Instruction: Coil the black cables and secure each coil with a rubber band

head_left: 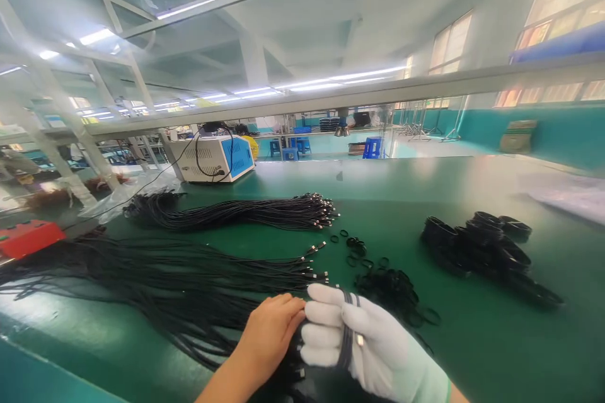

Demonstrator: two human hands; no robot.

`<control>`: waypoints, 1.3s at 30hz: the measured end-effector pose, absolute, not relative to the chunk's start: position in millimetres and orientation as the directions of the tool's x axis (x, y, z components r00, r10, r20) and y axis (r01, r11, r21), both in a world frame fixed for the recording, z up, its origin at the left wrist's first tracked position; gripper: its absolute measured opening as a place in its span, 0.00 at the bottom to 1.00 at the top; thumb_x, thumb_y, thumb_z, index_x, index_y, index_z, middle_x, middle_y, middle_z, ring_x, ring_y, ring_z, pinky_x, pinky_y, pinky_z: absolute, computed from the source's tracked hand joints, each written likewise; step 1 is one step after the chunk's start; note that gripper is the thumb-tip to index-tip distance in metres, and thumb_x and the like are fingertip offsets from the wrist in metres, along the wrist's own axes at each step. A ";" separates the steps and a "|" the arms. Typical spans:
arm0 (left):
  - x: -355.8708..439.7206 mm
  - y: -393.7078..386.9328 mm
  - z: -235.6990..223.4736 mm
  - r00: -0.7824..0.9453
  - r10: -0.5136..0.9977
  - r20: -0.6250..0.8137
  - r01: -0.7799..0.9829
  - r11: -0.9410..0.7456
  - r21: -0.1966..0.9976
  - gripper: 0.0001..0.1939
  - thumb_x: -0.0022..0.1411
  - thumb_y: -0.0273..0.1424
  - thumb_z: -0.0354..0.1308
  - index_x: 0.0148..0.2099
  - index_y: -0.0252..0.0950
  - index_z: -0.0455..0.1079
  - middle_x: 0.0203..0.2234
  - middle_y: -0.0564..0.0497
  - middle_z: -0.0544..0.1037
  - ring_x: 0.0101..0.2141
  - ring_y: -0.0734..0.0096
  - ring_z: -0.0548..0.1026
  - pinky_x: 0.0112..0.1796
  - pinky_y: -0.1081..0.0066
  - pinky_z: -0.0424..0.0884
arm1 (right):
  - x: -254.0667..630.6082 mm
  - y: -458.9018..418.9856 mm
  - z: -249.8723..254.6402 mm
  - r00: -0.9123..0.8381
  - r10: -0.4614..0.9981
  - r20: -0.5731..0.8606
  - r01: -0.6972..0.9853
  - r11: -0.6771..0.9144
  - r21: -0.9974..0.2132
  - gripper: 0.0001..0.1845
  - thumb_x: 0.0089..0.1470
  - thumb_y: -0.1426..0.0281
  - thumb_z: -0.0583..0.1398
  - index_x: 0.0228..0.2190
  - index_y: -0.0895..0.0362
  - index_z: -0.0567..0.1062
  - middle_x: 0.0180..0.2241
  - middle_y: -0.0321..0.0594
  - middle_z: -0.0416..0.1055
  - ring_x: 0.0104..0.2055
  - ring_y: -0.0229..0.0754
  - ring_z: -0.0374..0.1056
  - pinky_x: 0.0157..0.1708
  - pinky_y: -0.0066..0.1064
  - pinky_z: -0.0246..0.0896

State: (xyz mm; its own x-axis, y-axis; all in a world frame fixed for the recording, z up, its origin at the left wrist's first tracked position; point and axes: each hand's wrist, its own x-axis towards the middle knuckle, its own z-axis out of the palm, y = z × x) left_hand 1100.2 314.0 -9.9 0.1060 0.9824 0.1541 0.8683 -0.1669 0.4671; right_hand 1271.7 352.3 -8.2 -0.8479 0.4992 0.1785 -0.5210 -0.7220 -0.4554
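My right hand (378,343), in a white glove, is closed around a coiled black cable (347,343). A small metal plug (360,340) shows beneath its thumb. My bare left hand (269,337) touches the gloved fingertips, its fingers curled together; whatever they grip is hidden behind them. Under and left of it spreads a loose bundle of black cables (189,271), with plugs toward the middle of the green table (387,189). Just beyond my right hand lies a heap of thin black rings (390,289).
A second cable bundle (236,211) lies farther back. Several coiled black cables (486,249) are piled at right. A white-and-blue machine (215,157) stands at the back left, near a clear plastic bag (130,195). A red box (31,238) sits at far left. A metal beam (331,101) crosses above the table.
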 end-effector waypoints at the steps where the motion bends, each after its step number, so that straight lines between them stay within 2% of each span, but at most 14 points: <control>1: 1100.8 308.1 -14.2 0.087 0.980 0.180 0.927 -0.145 0.344 0.14 0.62 0.25 0.43 0.34 0.36 0.71 0.30 0.50 0.75 0.31 0.67 0.71 0.33 0.69 0.63 | 1272.7 355.0 -6.6 -0.819 0.545 0.180 -0.561 -0.691 -0.456 0.17 0.44 0.68 0.66 0.34 0.59 0.66 0.25 0.32 0.52 0.27 0.33 0.52 0.31 0.31 0.51; 3: 1106.5 295.9 -22.4 0.111 0.969 0.220 0.973 -0.151 0.173 0.14 0.61 0.24 0.43 0.35 0.38 0.70 0.30 0.50 0.74 0.30 0.66 0.71 0.32 0.68 0.62 | 1273.7 359.5 -5.4 -0.781 0.595 0.188 -0.605 -0.649 -0.460 0.15 0.48 0.68 0.64 0.36 0.60 0.68 0.26 0.33 0.54 0.28 0.34 0.54 0.33 0.32 0.52; 6: 1121.7 282.6 -29.6 0.251 0.916 0.313 0.959 -0.280 0.049 0.10 0.59 0.23 0.47 0.33 0.38 0.68 0.27 0.53 0.74 0.27 0.67 0.70 0.29 0.68 0.59 | 1272.7 360.7 -10.7 -0.755 0.643 0.130 -0.600 -0.597 -0.533 0.14 0.50 0.70 0.63 0.39 0.61 0.69 0.28 0.36 0.59 0.30 0.36 0.59 0.38 0.34 0.54; 9: 1128.1 280.1 -17.9 0.381 0.825 0.417 0.914 -0.403 -0.038 0.06 0.57 0.26 0.53 0.28 0.37 0.65 0.23 0.54 0.72 0.24 0.69 0.68 0.27 0.68 0.56 | 1271.3 354.0 -19.6 -0.749 0.661 -0.036 -0.468 -0.568 -0.677 0.19 0.50 0.68 0.63 0.44 0.60 0.68 0.34 0.42 0.66 0.37 0.40 0.63 0.43 0.37 0.54; 12: 1116.6 284.0 12.0 0.455 0.802 0.386 0.876 -0.481 -0.034 0.07 0.57 0.31 0.57 0.28 0.37 0.66 0.24 0.54 0.73 0.26 0.70 0.67 0.29 0.68 0.56 | 1270.9 343.5 -23.1 -0.842 0.535 -0.066 -0.324 -0.600 -0.732 0.19 0.47 0.66 0.65 0.40 0.62 0.70 0.30 0.41 0.64 0.32 0.39 0.61 0.38 0.35 0.54; 15: 1099.5 290.6 35.2 0.435 0.851 0.295 0.846 -0.498 0.188 0.04 0.58 0.31 0.57 0.32 0.37 0.70 0.28 0.54 0.75 0.30 0.72 0.69 0.33 0.71 0.60 | 1268.9 334.7 -22.6 -0.954 0.300 -0.013 -0.213 -0.708 -0.674 0.21 0.43 0.67 0.67 0.36 0.66 0.68 0.26 0.37 0.56 0.27 0.35 0.54 0.30 0.29 0.48; 18: 1090.4 299.2 30.8 0.333 0.927 0.176 0.706 -0.368 0.605 0.03 0.55 0.28 0.60 0.34 0.37 0.73 0.31 0.54 0.76 0.33 0.73 0.71 0.36 0.75 0.64 | 1263.2 330.4 -27.3 -0.991 0.128 0.042 -0.131 -0.847 -0.515 0.19 0.43 0.69 0.66 0.32 0.63 0.63 0.24 0.32 0.48 0.25 0.30 0.48 0.27 0.25 0.40; 21: 1090.3 306.2 7.9 0.206 0.978 0.040 0.466 -0.134 0.875 0.05 0.54 0.28 0.59 0.33 0.34 0.75 0.29 0.52 0.77 0.32 0.71 0.73 0.34 0.75 0.67 | 1255.2 329.8 -36.2 -0.989 0.123 0.088 -0.148 -0.900 -0.410 0.20 0.41 0.72 0.67 0.28 0.59 0.59 0.24 0.31 0.46 0.24 0.30 0.47 0.27 0.26 0.41; 24: 1092.8 307.1 -10.2 0.136 0.990 0.028 0.380 -0.078 0.922 0.09 0.57 0.27 0.52 0.36 0.32 0.74 0.31 0.51 0.78 0.34 0.70 0.73 0.35 0.74 0.67 | 1250.0 332.4 -39.4 -0.957 0.267 0.117 -0.291 -0.873 -0.391 0.17 0.42 0.74 0.66 0.30 0.60 0.63 0.24 0.31 0.50 0.24 0.31 0.51 0.28 0.27 0.46; 27: 1094.7 300.6 -16.1 0.117 0.991 0.073 0.597 -0.128 0.792 0.12 0.60 0.26 0.46 0.34 0.34 0.72 0.31 0.52 0.77 0.34 0.70 0.73 0.34 0.74 0.65 | 1252.8 340.3 -33.6 -0.874 0.480 0.079 -0.468 -0.785 -0.406 0.19 0.44 0.71 0.66 0.39 0.62 0.68 0.28 0.37 0.63 0.28 0.36 0.61 0.33 0.33 0.56; 29: 1098.5 293.2 -17.3 0.055 0.995 0.081 0.785 -0.094 0.613 0.13 0.62 0.26 0.44 0.35 0.37 0.71 0.29 0.53 0.76 0.31 0.71 0.72 0.31 0.74 0.64 | 1259.0 348.6 -28.5 -0.790 0.612 0.036 -0.565 -0.705 -0.428 0.22 0.47 0.70 0.65 0.44 0.61 0.69 0.38 0.44 0.69 0.38 0.42 0.66 0.43 0.39 0.58; 31: 1106.7 285.4 -18.7 -0.022 0.996 0.082 0.908 -0.014 0.420 0.14 0.63 0.25 0.42 0.37 0.38 0.70 0.30 0.53 0.76 0.30 0.70 0.73 0.29 0.74 0.63 | 1266.1 357.9 -25.9 -0.720 0.694 -0.001 -0.620 -0.645 -0.447 0.20 0.50 0.69 0.63 0.46 0.60 0.70 0.46 0.48 0.68 0.46 0.46 0.66 0.51 0.44 0.54; 35: 1130.4 274.9 -22.1 -0.035 0.986 0.161 0.992 0.015 0.128 0.13 0.59 0.21 0.46 0.36 0.40 0.69 0.30 0.52 0.76 0.30 0.67 0.74 0.29 0.72 0.61 | 1274.7 370.9 -28.3 -0.658 0.751 -0.054 -0.643 -0.597 -0.480 0.19 0.51 0.69 0.63 0.45 0.61 0.72 0.50 0.51 0.66 0.51 0.51 0.65 0.55 0.46 0.53; 39: 1141.2 272.8 -24.3 0.115 0.946 0.303 0.991 -0.131 0.033 0.09 0.56 0.21 0.49 0.30 0.39 0.67 0.24 0.54 0.73 0.25 0.68 0.70 0.26 0.69 0.56 | 1275.5 370.9 -29.9 -0.638 0.768 -0.046 -0.623 -0.551 -0.556 0.19 0.51 0.68 0.63 0.45 0.61 0.72 0.50 0.52 0.67 0.50 0.52 0.65 0.55 0.48 0.53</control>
State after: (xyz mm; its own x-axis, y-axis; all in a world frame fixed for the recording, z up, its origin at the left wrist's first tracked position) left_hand 1141.2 272.8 -24.3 0.1151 0.9460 0.3030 0.9908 -0.1311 0.0329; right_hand 1275.5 370.9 -29.9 -0.6384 0.7683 -0.0463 -0.6226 -0.5508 -0.5558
